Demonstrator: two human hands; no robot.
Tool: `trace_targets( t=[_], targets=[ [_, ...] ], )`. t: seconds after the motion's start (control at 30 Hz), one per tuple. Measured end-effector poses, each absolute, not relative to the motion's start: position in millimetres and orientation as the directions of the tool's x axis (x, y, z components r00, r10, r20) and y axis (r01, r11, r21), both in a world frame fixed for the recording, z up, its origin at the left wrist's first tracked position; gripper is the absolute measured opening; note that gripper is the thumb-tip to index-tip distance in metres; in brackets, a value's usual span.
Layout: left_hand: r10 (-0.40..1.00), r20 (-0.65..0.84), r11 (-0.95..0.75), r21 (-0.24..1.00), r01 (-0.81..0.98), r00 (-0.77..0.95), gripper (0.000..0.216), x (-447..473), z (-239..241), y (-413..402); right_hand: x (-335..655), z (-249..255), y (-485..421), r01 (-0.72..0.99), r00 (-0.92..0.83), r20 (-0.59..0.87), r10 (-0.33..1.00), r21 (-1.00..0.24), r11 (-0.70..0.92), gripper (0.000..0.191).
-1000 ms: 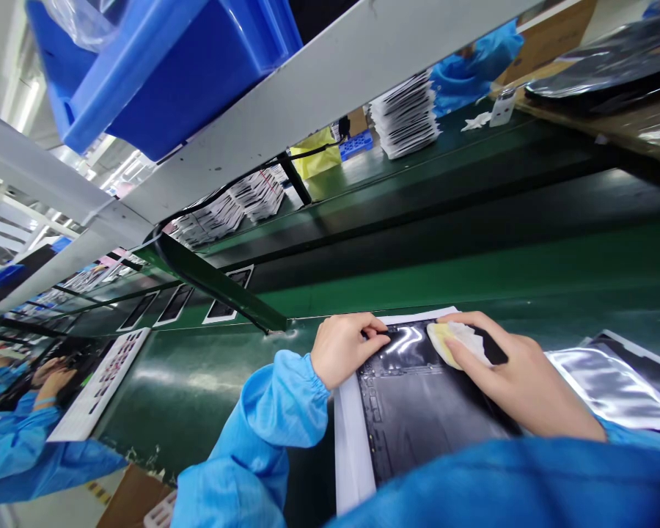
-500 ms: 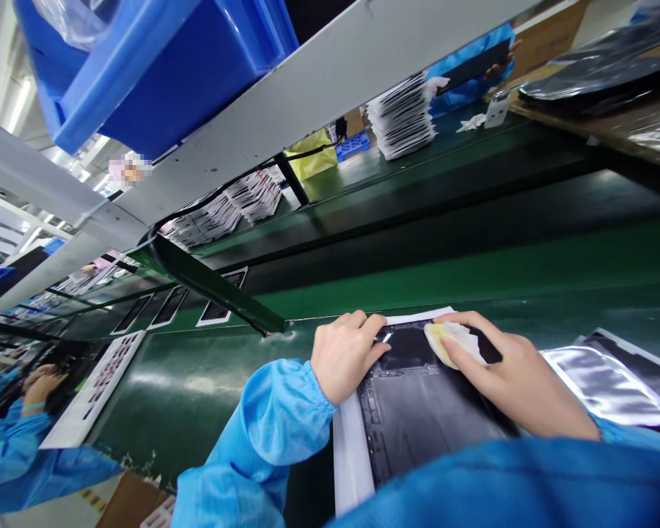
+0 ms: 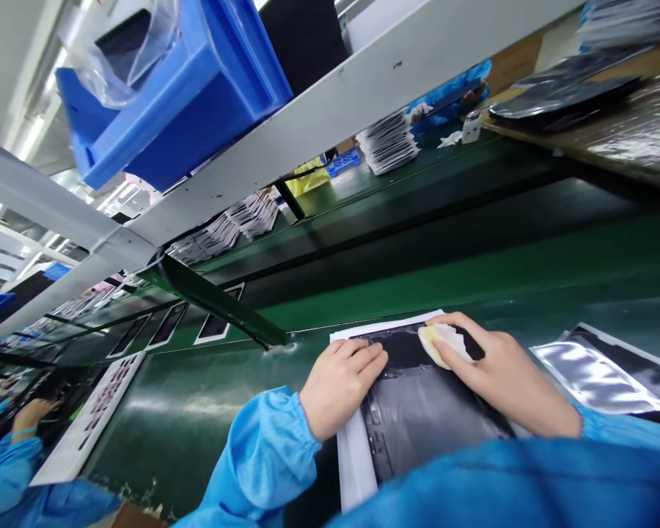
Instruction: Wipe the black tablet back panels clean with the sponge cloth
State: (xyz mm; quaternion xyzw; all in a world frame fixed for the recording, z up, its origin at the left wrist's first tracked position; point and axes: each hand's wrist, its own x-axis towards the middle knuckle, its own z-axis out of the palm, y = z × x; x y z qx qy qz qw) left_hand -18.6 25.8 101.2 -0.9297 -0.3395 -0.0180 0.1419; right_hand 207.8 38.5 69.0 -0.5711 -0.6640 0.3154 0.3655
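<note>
Panel (image 3: 429, 414), black, flat, one: lay on a white sheet (image 3: 357, 462) at the near side of the green table (image 3: 198, 389). Small fittings lined its left edge; its near end was hidden behind the person's blue clothing (image 3: 506, 484).

Left hand (image 3: 342, 385), bare, blue sleeve: laid over the panel's far left corner, fingers together and slightly bent; whether it pinched the edge could not be told.

Right hand (image 3: 500, 374), bare: closed on a folded cloth (image 3: 443, 339), white and yellowish, which it held between thumb and fingers against the panel, near the far right corner.

Clear film (image 3: 588, 374), shiny, with a dark sheet (image 3: 630, 359) in a pale border: on the table, right of the right hand, well apart from the panel.

Board (image 3: 102, 411), white, bearing rows of small dark marks: at the table's left end. Just beyond it, a co-worker's hand (image 3: 33, 416) in a blue sleeve; what it held could not be told.

Brace (image 3: 214, 301), green: slanted down to the table's far edge. Beyond that edge, at left, three dark panels (image 3: 168, 324) in white borders, set apart in a row.

Bin (image 3: 187, 117), blue, with a clear bag (image 3: 107, 84) inside: above the white rail (image 3: 286, 139).

Stacks of white sheets (image 3: 388, 143): on the far shelf, beside a yellow bag (image 3: 311, 180).
</note>
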Motion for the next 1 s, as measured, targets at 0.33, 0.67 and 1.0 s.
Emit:
trace_targets(
  t=[0.33, 0.67, 1.0],
  targets=[
    [0.622, 0.204, -0.714, -0.247, 0.655, 0.756, 0.033, -18.9, 95.2, 15.8, 184.5, 81.9, 40.3, 0.822, -0.231, 0.119, 0.966, -0.507, 0.259, 0.033],
    [0.591, 0.235, -0.738, -0.229, 0.635, 0.772, 0.033, -25.4, 96.3, 8.7, 189.1, 80.0, 43.8, 0.758, -0.170, 0.173, 0.970, -0.606, 0.241, 0.035],
    [0.547, 0.177, -0.750, -0.330, 0.573, 0.818, 0.028, 23.7, 88.4, 36.3, 224.9, 64.4, 28.9, 0.127, 0.233, 0.035, 0.972, -0.992, 0.005, 0.032]
  ],
)
